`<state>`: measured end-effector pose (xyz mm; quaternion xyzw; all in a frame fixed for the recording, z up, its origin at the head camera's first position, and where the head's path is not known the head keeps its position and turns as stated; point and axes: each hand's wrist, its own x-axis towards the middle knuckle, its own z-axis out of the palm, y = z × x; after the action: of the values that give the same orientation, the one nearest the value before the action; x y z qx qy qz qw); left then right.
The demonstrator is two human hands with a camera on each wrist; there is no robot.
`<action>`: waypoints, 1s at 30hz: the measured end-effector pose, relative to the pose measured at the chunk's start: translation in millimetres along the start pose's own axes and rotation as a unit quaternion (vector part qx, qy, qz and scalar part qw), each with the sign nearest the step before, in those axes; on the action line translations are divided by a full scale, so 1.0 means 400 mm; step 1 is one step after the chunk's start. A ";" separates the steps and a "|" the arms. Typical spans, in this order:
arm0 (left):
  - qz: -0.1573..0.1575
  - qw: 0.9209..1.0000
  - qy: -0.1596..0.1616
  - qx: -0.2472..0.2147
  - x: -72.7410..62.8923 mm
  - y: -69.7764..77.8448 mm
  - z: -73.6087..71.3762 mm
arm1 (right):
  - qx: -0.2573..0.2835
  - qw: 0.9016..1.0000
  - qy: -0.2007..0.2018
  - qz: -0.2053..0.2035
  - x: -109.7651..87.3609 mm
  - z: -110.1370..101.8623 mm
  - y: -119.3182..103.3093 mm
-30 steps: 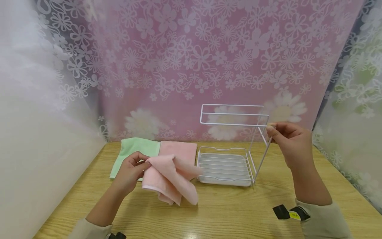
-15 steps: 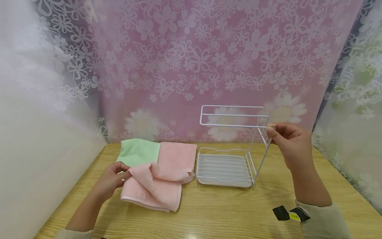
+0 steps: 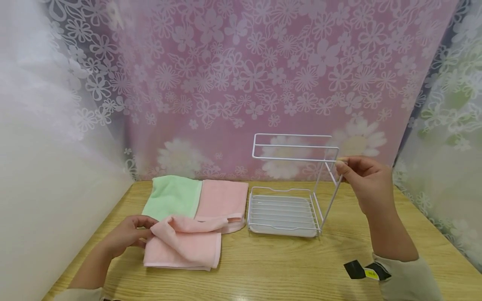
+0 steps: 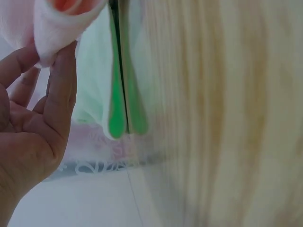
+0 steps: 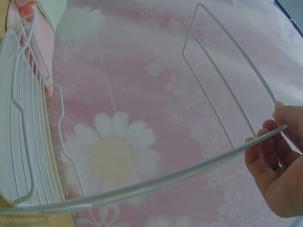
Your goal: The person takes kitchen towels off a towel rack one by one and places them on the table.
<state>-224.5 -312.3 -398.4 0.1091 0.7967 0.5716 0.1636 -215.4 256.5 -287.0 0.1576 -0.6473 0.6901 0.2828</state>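
Note:
My left hand [image 3: 128,236] pinches a corner of a loosely bunched pink towel [image 3: 188,251], which lies on the table in front of the other cloths. In the left wrist view, thumb and fingers hold the towel's tip [image 4: 52,42]. A folded green towel [image 3: 171,196] and a folded pink towel [image 3: 224,198] lie side by side behind it; the bunched towel overlaps their front edges. My right hand [image 3: 370,184] grips the upper right corner of a white wire rack [image 3: 295,159], thumb and fingers on the wire, as the right wrist view also shows.
Below the rack's lower wires sits a white tray [image 3: 282,215] on the wooden table [image 3: 282,271]. A pink flowered curtain [image 3: 226,83] hangs behind, with a pale sheet [image 3: 56,167] on the left and a flowered sheet [image 3: 444,167] on the right.
My left hand has moved left and down with the pink towel, which was hanging in the air and now lies on the table. The right hand and rack stay put.

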 end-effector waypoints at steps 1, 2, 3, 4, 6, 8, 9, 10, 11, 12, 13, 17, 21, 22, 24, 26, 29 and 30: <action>0.001 1.000 -0.006 0.004 0.000 -0.003 -0.004 | -0.001 1.000 0.000 0.002 0.000 0.000 0.000; 0.002 1.000 -0.013 0.007 0.000 -0.007 -0.007 | -0.003 1.000 0.000 0.002 -0.001 0.001 0.000; 0.004 1.000 -0.019 0.009 0.000 -0.011 -0.011 | -0.004 1.000 0.000 0.003 -0.001 0.001 0.000; 0.005 1.000 -0.026 0.010 0.000 -0.014 -0.015 | -0.004 1.000 0.000 0.004 -0.001 0.001 0.000; 0.016 0.999 -0.040 0.015 -0.002 -0.018 -0.019 | -0.004 1.000 -0.001 0.006 -0.001 0.001 0.000; 0.029 0.998 -0.050 0.025 -0.004 -0.019 -0.021 | -0.002 1.000 -0.001 0.009 -0.001 0.001 0.000; 0.037 0.997 -0.055 0.029 -0.005 -0.018 -0.020 | -0.001 1.000 -0.001 0.009 0.000 0.000 0.001; 0.045 0.997 -0.059 0.034 -0.004 -0.017 -0.019 | 0.000 1.000 -0.001 0.010 0.000 0.000 0.001; 0.051 0.996 -0.062 0.036 -0.004 -0.015 -0.017 | 0.000 1.000 -0.001 0.010 0.000 0.000 0.001; 0.054 0.996 -0.063 0.039 -0.002 -0.013 -0.014 | 0.001 1.000 -0.001 0.010 0.001 0.000 0.002; 0.056 0.996 -0.062 0.041 0.001 -0.011 -0.012 | 0.001 1.000 0.000 0.009 0.001 -0.001 0.002; 0.048 0.997 -0.036 0.055 0.017 -0.006 -0.004 | 0.000 1.000 0.001 0.005 0.003 -0.001 0.004; 0.029 0.997 0.018 0.069 0.035 -0.004 0.003 | -0.005 1.000 0.001 0.004 0.004 -0.002 0.006; 0.025 0.997 0.031 0.070 0.038 -0.004 0.005 | -0.005 1.000 0.001 0.003 0.004 -0.002 0.006; 0.010 0.996 0.062 0.069 0.044 -0.002 0.011 | -0.003 1.000 0.001 0.004 0.004 -0.001 0.005; 0.005 0.994 0.084 0.075 0.049 -0.001 0.016 | 0.001 1.000 0.002 0.005 0.004 -0.001 0.004; 0.003 0.992 0.099 0.081 0.053 0.000 0.021 | 0.006 1.000 0.003 0.005 0.003 0.000 0.003; 0.002 0.992 0.100 0.081 0.054 0.000 0.022 | 0.007 1.000 0.004 0.005 0.003 0.000 0.003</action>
<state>-241.1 -296.9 -404.0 0.0663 0.8526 0.5131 0.0727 -217.0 256.6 -287.3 0.1533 -0.6423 0.6965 0.2810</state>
